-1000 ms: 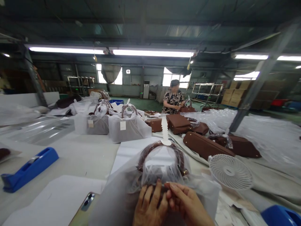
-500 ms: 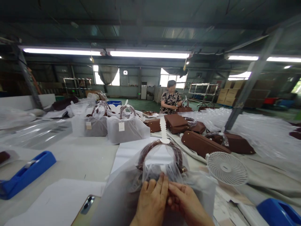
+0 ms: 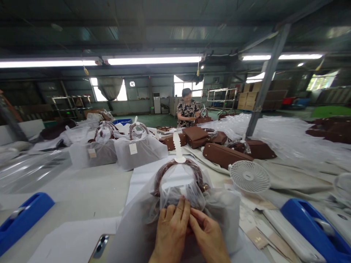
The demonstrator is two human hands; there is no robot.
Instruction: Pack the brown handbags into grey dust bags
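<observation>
A brown handbag point(image 3: 178, 175) wrapped in a white dust bag and clear plastic stands upright right in front of me. Its round handles rise under the plastic, and a white tag sticks up from the top. My left hand point(image 3: 171, 232) rests on the bag's front with fingers pressed together against the plastic. Beside it and touching it, my right hand point(image 3: 208, 235) pinches the plastic wrap at the same spot. What lies under the fingers is hidden.
A phone point(image 3: 100, 246) lies at the lower left. Blue tape dispensers sit at the left point(image 3: 23, 219) and right point(image 3: 312, 226). A small white fan point(image 3: 249, 177), wrapped bags point(image 3: 137, 148), bare brown bags point(image 3: 225, 155) and a co-worker point(image 3: 188, 113) are farther off.
The view has swung to the right, so everything shifted left in frame. Both hands crept slightly up the bag front and stay pressed together on the plastic.
</observation>
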